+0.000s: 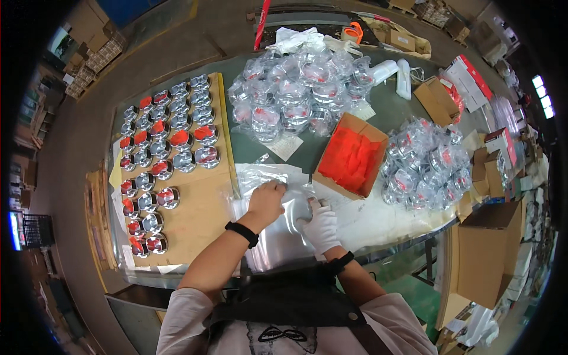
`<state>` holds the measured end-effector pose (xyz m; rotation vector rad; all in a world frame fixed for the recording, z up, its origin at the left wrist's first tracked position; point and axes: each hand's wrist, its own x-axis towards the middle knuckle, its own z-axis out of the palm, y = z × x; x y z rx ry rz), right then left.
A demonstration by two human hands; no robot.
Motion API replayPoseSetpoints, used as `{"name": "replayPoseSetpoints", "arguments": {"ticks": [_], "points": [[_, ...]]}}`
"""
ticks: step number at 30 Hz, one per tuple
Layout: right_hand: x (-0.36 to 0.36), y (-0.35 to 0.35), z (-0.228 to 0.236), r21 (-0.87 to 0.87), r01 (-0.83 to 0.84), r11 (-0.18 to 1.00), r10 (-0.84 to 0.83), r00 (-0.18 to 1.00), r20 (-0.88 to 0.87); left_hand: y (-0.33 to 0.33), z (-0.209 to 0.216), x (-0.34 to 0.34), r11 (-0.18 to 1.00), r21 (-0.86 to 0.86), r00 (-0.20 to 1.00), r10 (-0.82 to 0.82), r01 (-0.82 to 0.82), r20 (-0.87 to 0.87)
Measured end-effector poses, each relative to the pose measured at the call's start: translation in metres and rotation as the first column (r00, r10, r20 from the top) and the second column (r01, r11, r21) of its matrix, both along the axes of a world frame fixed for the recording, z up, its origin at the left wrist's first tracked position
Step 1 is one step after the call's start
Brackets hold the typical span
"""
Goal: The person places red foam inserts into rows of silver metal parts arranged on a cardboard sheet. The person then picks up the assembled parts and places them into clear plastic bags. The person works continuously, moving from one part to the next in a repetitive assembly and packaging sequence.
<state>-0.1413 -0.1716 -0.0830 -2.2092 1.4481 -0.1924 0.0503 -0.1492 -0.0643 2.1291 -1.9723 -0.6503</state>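
Note:
Right in front of me, clear plastic bags (272, 242) lie in a flat stack at the table's near edge. My left hand (266, 202), bare with a black band at the wrist, rests on the upper part of the bags with its fingers curled onto the film. A white glove covers my right hand (322, 228), whose thumb and fingers grip the right side of the plastic. The fingertips of both hands are partly hidden. To the left, shiny metal piston-like parts (160, 149) stand in rows on cardboard (201, 231), many with red slips in them.
Right of my hands stands an open carton (328, 184) of red slips (353, 157). Bagged metal parts form a large heap (296, 89) at the back and a smaller heap (423, 165) at right. Orange tape (353, 32) lies far back; a big cardboard box (488, 254) stands at right.

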Motion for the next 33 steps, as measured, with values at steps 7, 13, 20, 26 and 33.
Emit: {"name": "replayPoseSetpoints", "arguments": {"ticks": [7,13,20,26,33], "points": [[-0.011,0.003,-0.001,-0.083,0.005,0.996,0.005,0.993,0.117,0.008,0.019,0.014,0.994,-0.063,0.975,-0.098,0.088,-0.197],[-0.004,0.008,-0.007,0.140,-0.055,0.989,0.014,0.961,0.274,0.007,-0.016,0.034,0.966,-0.157,0.888,-0.252,0.206,-0.385],[-0.007,0.012,-0.002,0.271,-0.083,0.959,-0.040,0.907,0.418,0.014,0.000,0.038,0.921,0.010,0.801,-0.335,0.391,-0.497],[-0.007,0.006,0.009,0.672,-0.096,0.734,-0.347,0.798,0.493,0.042,0.060,0.001,0.979,-0.037,0.883,0.166,-0.202,-0.438],[0.055,0.022,0.112,-0.043,-0.008,0.999,0.026,0.890,0.455,0.049,-0.018,0.006,0.778,0.053,0.522,0.469,-0.626,-0.712]]}}
